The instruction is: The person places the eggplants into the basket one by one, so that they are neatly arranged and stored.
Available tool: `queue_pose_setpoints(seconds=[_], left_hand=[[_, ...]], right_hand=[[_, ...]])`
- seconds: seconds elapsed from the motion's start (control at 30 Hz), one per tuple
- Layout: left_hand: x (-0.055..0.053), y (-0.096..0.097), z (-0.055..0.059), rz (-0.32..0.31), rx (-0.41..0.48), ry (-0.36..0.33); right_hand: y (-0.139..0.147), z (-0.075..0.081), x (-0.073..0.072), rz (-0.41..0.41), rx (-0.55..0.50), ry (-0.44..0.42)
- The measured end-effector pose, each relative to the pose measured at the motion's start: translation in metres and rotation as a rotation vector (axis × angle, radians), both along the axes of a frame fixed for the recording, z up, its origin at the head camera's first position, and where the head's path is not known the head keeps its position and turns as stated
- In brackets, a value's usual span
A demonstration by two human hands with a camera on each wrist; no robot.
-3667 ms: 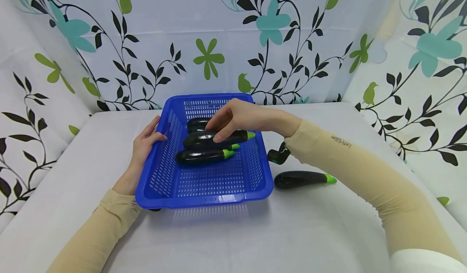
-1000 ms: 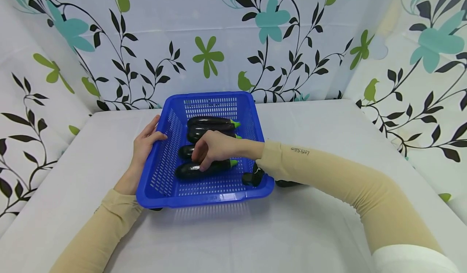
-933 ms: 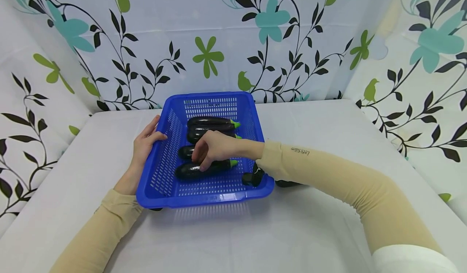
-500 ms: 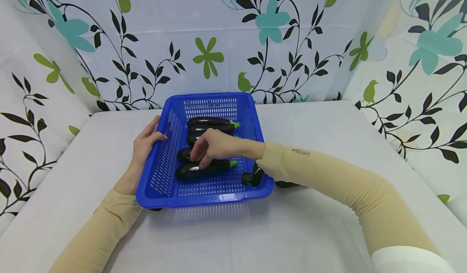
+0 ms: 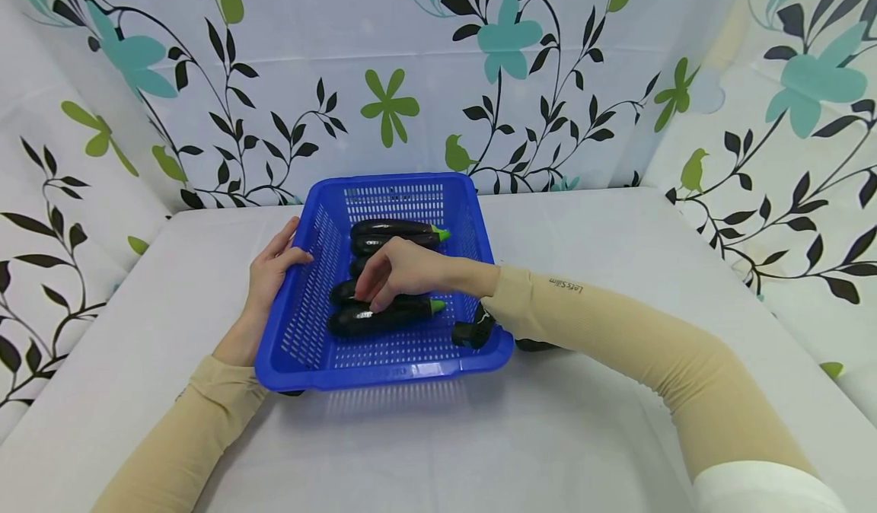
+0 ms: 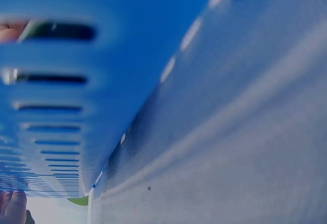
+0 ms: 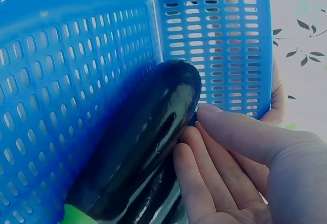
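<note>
A blue plastic basket (image 5: 397,374) sits tilted on the table with several dark eggplants lying side by side in it. My left hand (image 5: 269,273) grips its left rim, thumb over the inside, fingers outside. Inside the basket my right hand (image 5: 407,273) pinches an eggplant (image 5: 342,293) whose stem end is hidden under the hand. Its thumb lies right at the front eggplant (image 5: 385,317), which has a bright green stem end. In the right wrist view, the thumb and fingertips (image 7: 186,155) are beside this glossy front eggplant (image 7: 143,132).
More eggplants (image 5: 390,227) lie toward the basket's back. Another eggplant (image 5: 537,345) is on the white table (image 5: 548,437) right of the basket, mostly hidden by the right sleeve (image 5: 603,323). A patterned curtain (image 5: 411,33) hangs behind and at both sides.
My right hand came from the back eggplants to the front ones. Over the last second, the pinched eggplant shifted slightly left and closer to the front eggplant. My left hand stayed on the rim.
</note>
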State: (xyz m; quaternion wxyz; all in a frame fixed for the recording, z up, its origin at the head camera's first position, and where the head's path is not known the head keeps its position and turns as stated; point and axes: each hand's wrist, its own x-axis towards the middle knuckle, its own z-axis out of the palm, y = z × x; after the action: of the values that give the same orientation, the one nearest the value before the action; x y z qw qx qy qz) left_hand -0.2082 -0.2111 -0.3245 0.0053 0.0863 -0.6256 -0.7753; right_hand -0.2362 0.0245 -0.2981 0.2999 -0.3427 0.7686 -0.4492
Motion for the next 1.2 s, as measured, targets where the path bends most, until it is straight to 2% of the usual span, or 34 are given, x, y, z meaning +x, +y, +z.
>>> queue_pose_setpoints(seconds=[0.43,0.8,0.93,1.2], left_hand=[[0.001,-0.003,0.002,-0.014,-0.045,0.012],[0.002,-0.005,0.001,0.001,-0.035,0.007],[0.001,-0.001,-0.002,0.002,-0.03,-0.001],[0.002,0.0,0.0,-0.001,-0.061,0.005]], right_hand=[[-0.002,0.0,-0.002,0.007,-0.015,0.004],[-0.001,0.003,-0.003,0.0,-0.044,0.0],[0.004,0.012,-0.002,-0.057,-0.089,-0.015],[0.019,0.054,0.001,-0.112,-0.151,0.016]])
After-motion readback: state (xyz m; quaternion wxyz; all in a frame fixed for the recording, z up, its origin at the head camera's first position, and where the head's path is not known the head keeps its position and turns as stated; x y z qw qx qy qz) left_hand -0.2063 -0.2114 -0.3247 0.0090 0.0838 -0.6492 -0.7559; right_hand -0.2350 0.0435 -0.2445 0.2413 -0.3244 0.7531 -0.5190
